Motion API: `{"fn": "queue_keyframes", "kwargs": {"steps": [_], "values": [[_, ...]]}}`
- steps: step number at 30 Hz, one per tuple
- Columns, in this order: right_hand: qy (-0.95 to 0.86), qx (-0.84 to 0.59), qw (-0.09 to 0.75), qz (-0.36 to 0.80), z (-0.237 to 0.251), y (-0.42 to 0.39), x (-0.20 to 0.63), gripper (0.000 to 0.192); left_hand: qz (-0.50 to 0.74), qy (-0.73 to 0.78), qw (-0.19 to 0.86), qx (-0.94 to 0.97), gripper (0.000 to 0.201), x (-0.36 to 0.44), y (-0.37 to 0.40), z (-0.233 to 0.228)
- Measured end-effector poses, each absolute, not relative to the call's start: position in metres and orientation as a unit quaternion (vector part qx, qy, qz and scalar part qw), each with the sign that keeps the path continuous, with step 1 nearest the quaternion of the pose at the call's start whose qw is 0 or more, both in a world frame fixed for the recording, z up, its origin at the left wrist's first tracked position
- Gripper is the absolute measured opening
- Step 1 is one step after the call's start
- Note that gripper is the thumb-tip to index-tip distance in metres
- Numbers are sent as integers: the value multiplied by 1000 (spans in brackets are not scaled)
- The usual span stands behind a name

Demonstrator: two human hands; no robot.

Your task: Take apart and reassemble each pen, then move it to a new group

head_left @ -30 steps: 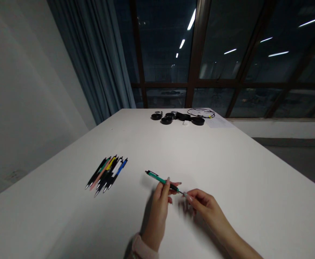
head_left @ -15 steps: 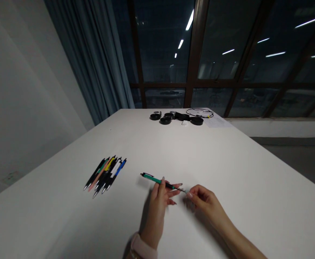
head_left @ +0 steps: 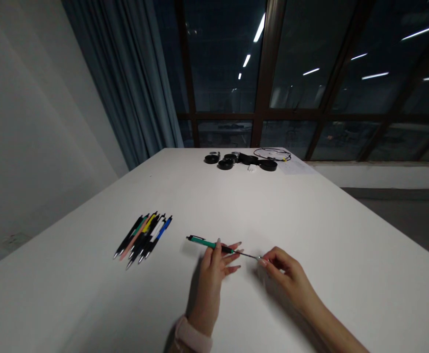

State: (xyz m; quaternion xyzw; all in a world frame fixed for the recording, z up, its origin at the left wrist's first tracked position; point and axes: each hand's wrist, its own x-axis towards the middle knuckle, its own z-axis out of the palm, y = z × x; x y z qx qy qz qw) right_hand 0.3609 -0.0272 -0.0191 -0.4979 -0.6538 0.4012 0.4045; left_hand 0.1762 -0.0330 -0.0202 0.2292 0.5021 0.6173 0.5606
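- Both hands are working on one slim green-and-black plastic click pen (head_left: 209, 244) just above the white table top (head_left: 310, 220); the left hand (head_left: 214, 267) is pinching its black grip section between thumb and fingers, other fingers fanned out.
- Right hand (head_left: 286, 269) is closing its fingertips on a thin rod, seemingly the refill (head_left: 250, 255), which is sticking out of the pen's tip end toward 3 o'clock.
- Judging by this, the pen is being taken apart or put together at its tip end; which one cannot be told.
- Pen barrel is lying almost level, clip end pointing to 9 o'clock.
- At 10 o'clock from the hands, well apart, a bunch of assorted coloured click pens (head_left: 142, 235) is lying side by side.
- Far off at 12 o'clock, black round parts (head_left: 225, 163), a coiled black cable (head_left: 273, 154) and a paper sheet (head_left: 297, 165) are sitting near the table's far edge.
- Nothing is lying between the hands and the pen bunch.
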Motion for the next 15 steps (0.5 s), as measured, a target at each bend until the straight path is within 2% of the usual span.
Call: {"fn": "queue_keyframes", "kwargs": {"steps": [4,6,15], "values": [[-640,-507,417,400,-16,-22,371,35,647,564,441,262,62,167,-28,-24],[-632,-512,419,404,-17,-20,373,36,647,580,414,270,61,162,-25,-27],[-619,-544,425,373,-30,-14,377,40,600,591,457,286,57,156,-23,-30]]}}
